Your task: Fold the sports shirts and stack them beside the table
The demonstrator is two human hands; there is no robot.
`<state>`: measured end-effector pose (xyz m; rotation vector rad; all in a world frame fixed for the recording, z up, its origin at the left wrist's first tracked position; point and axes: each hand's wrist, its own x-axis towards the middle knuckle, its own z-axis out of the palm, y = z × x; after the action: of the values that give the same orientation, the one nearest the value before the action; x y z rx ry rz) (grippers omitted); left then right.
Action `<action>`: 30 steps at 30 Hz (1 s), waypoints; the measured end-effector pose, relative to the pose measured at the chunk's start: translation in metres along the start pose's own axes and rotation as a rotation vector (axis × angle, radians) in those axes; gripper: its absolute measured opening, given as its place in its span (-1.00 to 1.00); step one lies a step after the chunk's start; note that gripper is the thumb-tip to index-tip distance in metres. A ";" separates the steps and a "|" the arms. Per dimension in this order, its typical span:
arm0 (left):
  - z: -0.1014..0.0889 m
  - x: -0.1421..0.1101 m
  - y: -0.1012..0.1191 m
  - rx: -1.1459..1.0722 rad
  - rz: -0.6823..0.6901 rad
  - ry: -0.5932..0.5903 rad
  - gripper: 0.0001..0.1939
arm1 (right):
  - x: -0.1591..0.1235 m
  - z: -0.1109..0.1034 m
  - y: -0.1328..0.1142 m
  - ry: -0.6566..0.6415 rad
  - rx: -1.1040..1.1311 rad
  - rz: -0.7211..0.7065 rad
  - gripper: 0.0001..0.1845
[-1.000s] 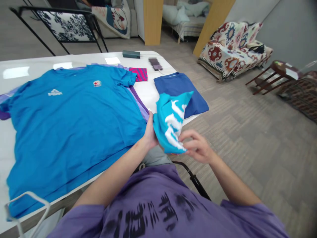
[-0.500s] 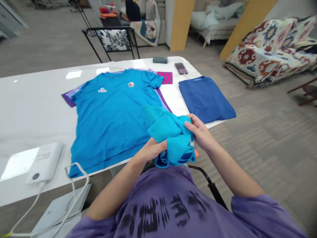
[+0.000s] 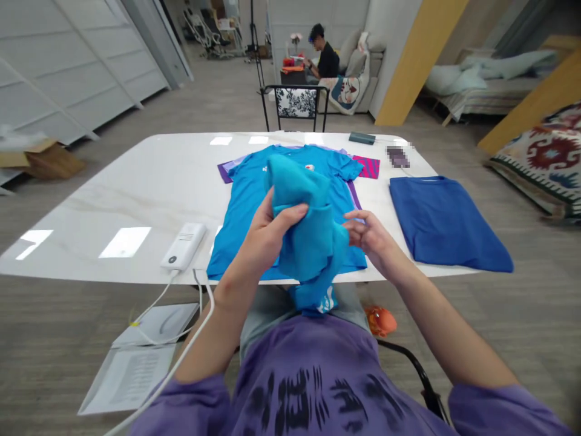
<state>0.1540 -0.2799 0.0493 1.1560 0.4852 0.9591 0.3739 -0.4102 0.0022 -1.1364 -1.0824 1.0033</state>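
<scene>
My left hand (image 3: 275, 233) grips a bunched bright blue garment (image 3: 306, 236), thumb pressed on its front. The garment hangs in loose folds over the table's front edge, and its lower end, with a white print, reaches down to my lap. Its exact kind is hidden by the folds. My right hand (image 3: 370, 237) is just right of the cloth, fingers partly curled and apart, the fingertips close to its edge. Behind the garment a blue T-shirt (image 3: 240, 212) lies spread on the table, with purple cloth (image 3: 224, 173) showing beneath it.
A folded dark blue garment (image 3: 447, 221) lies at the right of the white table (image 3: 136, 188). Near the back are a pink patterned piece (image 3: 368, 168) and a dark box (image 3: 362, 138). A white device (image 3: 183, 245) with a cable sits front left. A chair (image 3: 296, 103) stands opposite; a person (image 3: 327, 59) sits beyond.
My left hand has lifted the bunched garment higher, and its lower end now hangs down. My right hand has let go and moved apart. The view has turned left and up.
</scene>
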 end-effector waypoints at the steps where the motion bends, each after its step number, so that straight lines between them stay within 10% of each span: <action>1: 0.000 -0.001 0.007 0.019 -0.004 -0.032 -0.43 | 0.006 0.012 -0.002 -0.025 -0.021 0.007 -0.28; 7: -0.012 -0.010 0.039 -0.002 0.067 0.005 -0.52 | 0.011 0.046 -0.011 -0.157 -0.273 -0.085 -0.69; 15: -0.057 -0.004 0.077 0.046 0.310 0.153 -0.65 | 0.028 0.030 -0.006 0.210 0.020 -0.178 -0.64; 23: -0.025 0.005 0.091 0.125 0.301 0.065 -0.66 | 0.031 0.081 -0.016 -0.196 -0.370 -0.141 -0.70; 30: -0.040 -0.002 0.109 0.467 0.388 0.031 -0.35 | 0.069 0.039 -0.045 0.107 -0.616 -0.369 -0.75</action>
<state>0.0815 -0.2505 0.1345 1.7005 0.5368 1.2366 0.3517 -0.3428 0.0588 -1.3848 -1.4990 0.3135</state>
